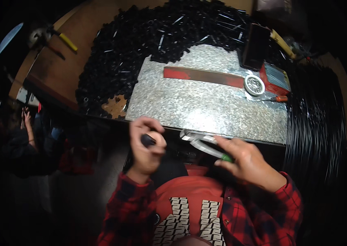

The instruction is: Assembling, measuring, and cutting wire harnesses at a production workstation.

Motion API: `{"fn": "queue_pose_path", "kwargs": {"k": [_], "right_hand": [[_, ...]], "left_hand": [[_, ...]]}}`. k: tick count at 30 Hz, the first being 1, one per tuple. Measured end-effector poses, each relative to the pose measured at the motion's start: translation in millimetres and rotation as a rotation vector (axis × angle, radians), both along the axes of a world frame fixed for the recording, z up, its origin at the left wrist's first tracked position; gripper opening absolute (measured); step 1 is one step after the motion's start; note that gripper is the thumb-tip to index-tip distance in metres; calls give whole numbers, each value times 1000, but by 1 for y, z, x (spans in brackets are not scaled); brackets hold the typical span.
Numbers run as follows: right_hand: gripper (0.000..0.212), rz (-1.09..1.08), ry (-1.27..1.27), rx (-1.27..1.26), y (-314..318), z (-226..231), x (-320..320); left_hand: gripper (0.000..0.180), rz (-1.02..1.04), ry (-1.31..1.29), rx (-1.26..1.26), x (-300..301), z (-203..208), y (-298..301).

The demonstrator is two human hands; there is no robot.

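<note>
In front of the bench's near edge, my left hand (pixel 144 153) is closed around a small black piece (pixel 147 140), its dark end showing between thumb and fingers. To its right, my right hand (pixel 245 160) grips a pair of metal pliers (pixel 202 146) with green on the handle. The pliers' head points left toward my left hand, and a gap separates it from the black piece. Some blur lies over both hands. Beyond them is a speckled grey slab (pixel 169 102), on which a long flat red-and-brown bar (pixel 202 77) rests.
A large heap of short black pieces (pixel 140 41) borders the slab at back and left. On the right are a white cup of small metal bits (pixel 254 85), a red box (pixel 274 80), an orange-handled tool (pixel 281 99) and long black strands (pixel 315 119). Another person's hand (pixel 26 118) shows far left.
</note>
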State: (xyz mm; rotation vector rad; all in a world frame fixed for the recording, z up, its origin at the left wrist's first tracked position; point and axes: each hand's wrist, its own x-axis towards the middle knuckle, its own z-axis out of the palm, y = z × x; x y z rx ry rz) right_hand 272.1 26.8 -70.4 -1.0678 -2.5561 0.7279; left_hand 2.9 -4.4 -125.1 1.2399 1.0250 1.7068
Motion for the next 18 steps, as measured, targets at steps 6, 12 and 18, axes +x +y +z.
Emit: {"fn": "queue_pose_path", "kwargs": {"k": [6, 12, 18], "right_hand": [[65, -306, -224, 343, 40, -28, 25], [62, -244, -248, 574, 57, -46, 14], [56, -243, -188, 512, 46, -25, 10]], "left_hand": [[42, -11, -301, 392, -91, 129, -39], [22, -148, -140, 450, -127, 208, -128], [47, 63, 143, 126, -99, 130, -96]]}}
